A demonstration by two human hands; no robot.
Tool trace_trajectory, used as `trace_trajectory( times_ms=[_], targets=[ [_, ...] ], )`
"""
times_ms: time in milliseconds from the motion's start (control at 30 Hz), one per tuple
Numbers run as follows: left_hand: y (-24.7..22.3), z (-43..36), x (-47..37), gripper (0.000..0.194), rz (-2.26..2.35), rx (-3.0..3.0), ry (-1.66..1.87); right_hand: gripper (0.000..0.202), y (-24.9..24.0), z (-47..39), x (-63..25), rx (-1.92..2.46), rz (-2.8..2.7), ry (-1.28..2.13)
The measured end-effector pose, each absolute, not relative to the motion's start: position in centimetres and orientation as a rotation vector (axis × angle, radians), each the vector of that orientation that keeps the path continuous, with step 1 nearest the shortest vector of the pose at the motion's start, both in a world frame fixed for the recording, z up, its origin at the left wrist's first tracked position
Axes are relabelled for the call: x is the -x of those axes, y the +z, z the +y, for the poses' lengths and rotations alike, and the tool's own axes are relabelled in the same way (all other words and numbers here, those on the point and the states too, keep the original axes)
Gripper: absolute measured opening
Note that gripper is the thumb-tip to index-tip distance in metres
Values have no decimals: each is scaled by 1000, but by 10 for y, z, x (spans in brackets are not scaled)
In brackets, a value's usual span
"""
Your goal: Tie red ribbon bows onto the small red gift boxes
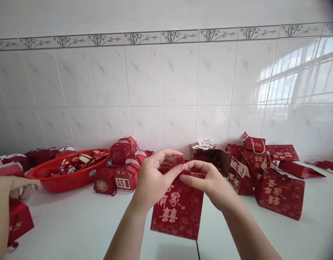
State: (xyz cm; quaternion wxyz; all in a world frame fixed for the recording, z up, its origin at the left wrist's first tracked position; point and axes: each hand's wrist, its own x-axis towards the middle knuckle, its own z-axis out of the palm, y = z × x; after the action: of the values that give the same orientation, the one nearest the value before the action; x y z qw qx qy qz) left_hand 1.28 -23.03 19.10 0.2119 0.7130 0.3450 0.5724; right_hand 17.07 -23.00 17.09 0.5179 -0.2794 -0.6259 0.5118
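Nearest, above the middle of the table [101, 224], a red gift box [188, 220] with pale characters is held slightly tilted. The left hand [152, 177] pinches its top between thumb and fingers; the right hand [211, 180] pinches that top from the other side. The front panel appears fully shaped, but fingers hide the fastening: I cannot tell whether it is closed, though the top seems unfinished. Toward the left edge, a co-worker's hand [22, 184] is at another red box [20, 222], contact unclear. Toward the right edge, a matching box [288, 196] stands looking fully formed. Nearer the far edge, a red plastic basin [71, 184] holds wrapped sweets [85, 159], beside round-topped boxes [103, 183]; red ribbon [327, 166] lies toward the far right corner.
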Motion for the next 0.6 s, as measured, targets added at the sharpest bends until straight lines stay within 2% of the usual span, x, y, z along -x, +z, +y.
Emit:
trace_trajectory(
  times_ms=[233, 433, 600],
  targets=[
    [189, -228, -16, 24, 931, -1982, 1607, 21, 169, -231, -167, 704, -1587, 926],
    [190, -227, -16, 21, 932, -2023, 1569, 22, 166, -231, -166, 710, -1595, 984],
    [190, -229, -17, 21, 922, -2016, 1561, 14, 165, -230, -165, 682, -1616, 896]
  ],
)
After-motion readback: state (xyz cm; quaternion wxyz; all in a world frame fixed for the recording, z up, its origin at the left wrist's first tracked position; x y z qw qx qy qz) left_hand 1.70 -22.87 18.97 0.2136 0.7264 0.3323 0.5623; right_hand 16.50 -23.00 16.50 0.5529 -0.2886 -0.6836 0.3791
